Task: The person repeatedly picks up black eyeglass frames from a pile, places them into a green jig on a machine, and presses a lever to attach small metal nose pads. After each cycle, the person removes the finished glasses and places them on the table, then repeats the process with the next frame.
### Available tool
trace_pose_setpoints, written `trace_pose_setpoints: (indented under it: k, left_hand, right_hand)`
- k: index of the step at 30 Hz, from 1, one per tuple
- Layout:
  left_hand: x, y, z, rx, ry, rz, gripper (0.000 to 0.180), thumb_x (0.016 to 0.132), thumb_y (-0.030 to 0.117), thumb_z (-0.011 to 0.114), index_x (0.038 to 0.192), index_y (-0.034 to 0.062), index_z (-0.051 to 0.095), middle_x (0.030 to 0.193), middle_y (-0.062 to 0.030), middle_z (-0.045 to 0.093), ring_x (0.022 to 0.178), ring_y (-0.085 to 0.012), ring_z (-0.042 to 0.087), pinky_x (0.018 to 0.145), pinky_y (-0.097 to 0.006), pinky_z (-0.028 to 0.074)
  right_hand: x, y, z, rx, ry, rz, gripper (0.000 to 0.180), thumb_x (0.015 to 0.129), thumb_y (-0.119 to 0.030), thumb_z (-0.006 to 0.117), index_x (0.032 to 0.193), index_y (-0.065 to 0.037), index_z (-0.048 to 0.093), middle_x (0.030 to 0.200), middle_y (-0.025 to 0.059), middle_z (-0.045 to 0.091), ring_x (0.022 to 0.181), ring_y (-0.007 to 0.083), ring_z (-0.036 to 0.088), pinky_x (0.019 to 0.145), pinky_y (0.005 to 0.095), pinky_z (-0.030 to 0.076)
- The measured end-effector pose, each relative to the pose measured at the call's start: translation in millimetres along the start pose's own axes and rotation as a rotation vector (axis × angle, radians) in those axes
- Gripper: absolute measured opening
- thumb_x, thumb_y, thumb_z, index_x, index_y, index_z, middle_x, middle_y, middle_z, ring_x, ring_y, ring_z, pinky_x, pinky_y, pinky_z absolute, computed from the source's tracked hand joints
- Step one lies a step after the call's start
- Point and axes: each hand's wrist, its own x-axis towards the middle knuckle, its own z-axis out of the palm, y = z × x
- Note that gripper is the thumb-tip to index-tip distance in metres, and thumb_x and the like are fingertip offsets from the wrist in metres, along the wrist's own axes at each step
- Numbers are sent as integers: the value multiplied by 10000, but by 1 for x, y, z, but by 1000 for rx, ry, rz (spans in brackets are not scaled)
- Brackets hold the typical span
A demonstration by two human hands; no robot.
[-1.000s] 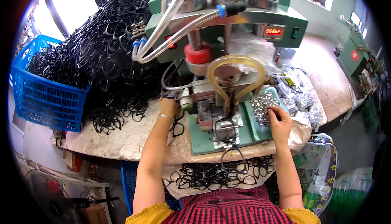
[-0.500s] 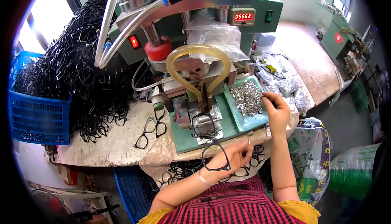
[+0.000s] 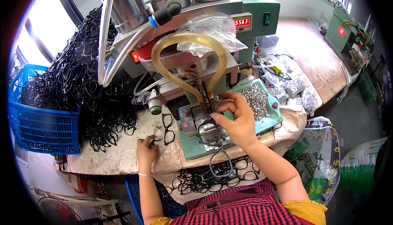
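My right hand point(image 3: 236, 123) is at the jig point(image 3: 189, 120) of a green press machine point(image 3: 254, 4), fingers pinched on a black eyeglass frame point(image 3: 208, 131) seated there. One lens ring of that frame hangs down over the bench edge point(image 3: 221, 165). My left hand point(image 3: 146, 152) rests on the worn bench top, its fingers closed on the corner of another black eyeglass frame point(image 3: 167, 123) that lies flat. A heap of small silver metal parts point(image 3: 256, 98) sits on the green base plate point(image 3: 268, 122) just right of my right hand.
A large pile of black frames point(image 3: 82, 90) spills from a blue basket point(image 3: 41, 131) at the left. More frames point(image 3: 200, 178) lie in a cloth sling at my lap. A yellow hose loop point(image 3: 163, 61) and grey tubes hang over the jig. Bags point(image 3: 323, 151) stand at the right.
My right hand left the heap of metal parts and came to the jig. My left hand, which carried a frame before my body, moved left onto the frame on the bench.
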Motion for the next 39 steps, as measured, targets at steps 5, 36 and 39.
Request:
trace_pose_setpoints:
  k: [5,36,39]
  left_hand:
    - [1,-2,17,94,191,150,193,819,11,657,1011,32,655,897,-161,567,834,-354,600,736,-445,501]
    - [-75,125,-47,-365,521,394,289,805,51,730,1091,36,695,1116,-164,727,1020,-312,688,966,-428,497]
    - [-39,97,-51,-607,492,-53,149,975,22,586,1074,-53,670,1054,-145,699,970,-189,661,901,-302,511]
  right_hand:
    - [-4,-11,10,119,51,102,603,825,10,705,1367,53,446,1034,93,698,1116,156,605,1012,311,424]
    - [-10,56,-106,-1055,310,-225,79,771,-37,675,832,-26,624,843,127,661,861,312,654,741,403,499]
    - [-20,50,-119,-877,328,-5,90,752,-16,648,772,-21,560,754,132,610,719,306,587,694,399,468]
